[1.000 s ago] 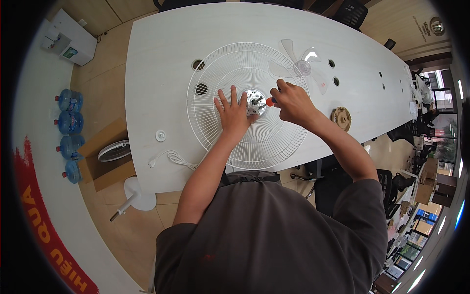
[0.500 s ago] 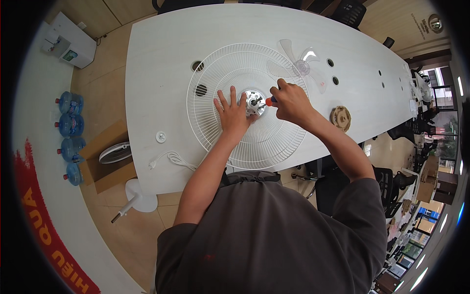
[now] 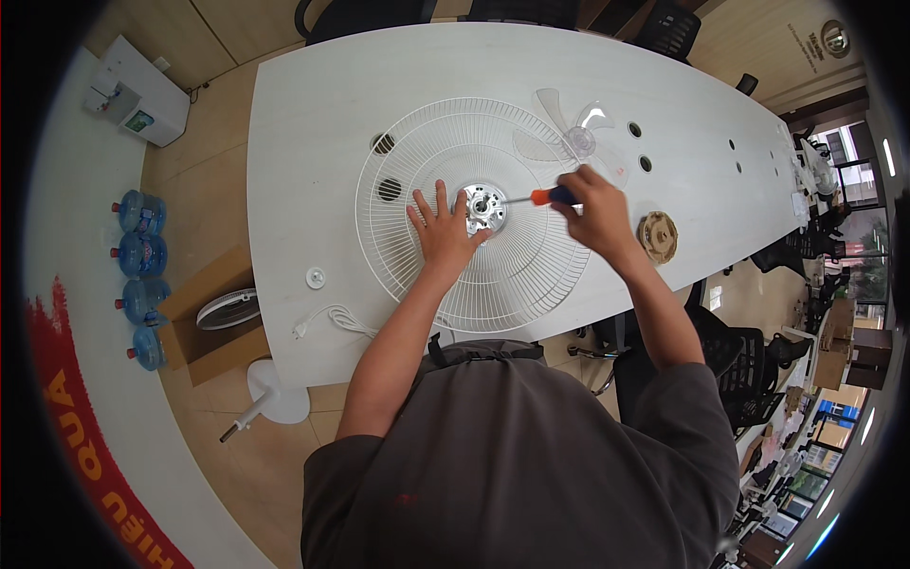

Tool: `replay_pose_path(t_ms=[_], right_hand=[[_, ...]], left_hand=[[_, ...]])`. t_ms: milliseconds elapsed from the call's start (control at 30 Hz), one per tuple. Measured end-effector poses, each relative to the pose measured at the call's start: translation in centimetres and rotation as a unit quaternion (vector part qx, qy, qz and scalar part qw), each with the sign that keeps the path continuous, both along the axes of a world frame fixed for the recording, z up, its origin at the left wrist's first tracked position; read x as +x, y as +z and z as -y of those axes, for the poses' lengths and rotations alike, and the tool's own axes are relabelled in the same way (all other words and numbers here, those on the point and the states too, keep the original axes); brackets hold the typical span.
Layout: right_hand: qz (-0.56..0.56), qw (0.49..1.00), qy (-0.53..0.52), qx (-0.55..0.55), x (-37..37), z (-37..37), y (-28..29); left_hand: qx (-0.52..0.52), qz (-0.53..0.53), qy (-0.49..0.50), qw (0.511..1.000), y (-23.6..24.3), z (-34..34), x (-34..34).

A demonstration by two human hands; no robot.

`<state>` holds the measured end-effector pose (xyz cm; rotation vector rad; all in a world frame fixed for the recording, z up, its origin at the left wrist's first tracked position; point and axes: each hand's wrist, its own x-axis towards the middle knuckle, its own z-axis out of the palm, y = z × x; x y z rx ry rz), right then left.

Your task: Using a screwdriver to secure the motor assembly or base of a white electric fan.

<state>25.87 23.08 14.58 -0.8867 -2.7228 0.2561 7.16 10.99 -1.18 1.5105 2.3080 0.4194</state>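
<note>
A round white wire fan guard [image 3: 531, 275] lies flat on the long white table [image 3: 313, 123], with a metal motor hub [image 3: 485, 207] at its centre. My left hand [image 3: 444, 229] rests flat on the guard, fingers spread, just left of the hub. My right hand [image 3: 595, 211] grips a screwdriver with an orange and black handle [image 3: 548, 196]; its thin shaft points left and its tip reaches the hub. A clear plastic fan blade [image 3: 580, 138] lies on the table just beyond the guard, above my right hand.
A small white round cap [image 3: 316, 278] and a white power cord with plug [image 3: 332, 321] lie near the table's front left. A brown round part [image 3: 657, 237] sits right of the guard. Water bottles [image 3: 140, 256], a fan base [image 3: 275, 398] and a cardboard box stand on the floor, left.
My right hand has drawn back to the right, so more of the screwdriver shaft shows between it and the hub. My left hand stays on the guard.
</note>
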Motion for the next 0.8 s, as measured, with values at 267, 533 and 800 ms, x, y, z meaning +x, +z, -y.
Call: replay_pose_path(t_ms=[267,533,800], right_hand=[[-0.271,0.862,-0.428,-0.038,16.3,-1.5,-10.8],[-0.344,0.672,-0.618,-0.220,18.4,4.8,-26.1],[-0.247,0.734,-0.602,-0.194,18.6,6.1,-31.1]], left_hand=[[0.035,-0.039,-0.012,0.999,-0.4,0.4,0.3],[-0.019,-0.045,-0.005,0.999,0.2,0.5,-0.6],[-0.031,-0.048,-0.001,0.998,0.1,0.1,-0.5]])
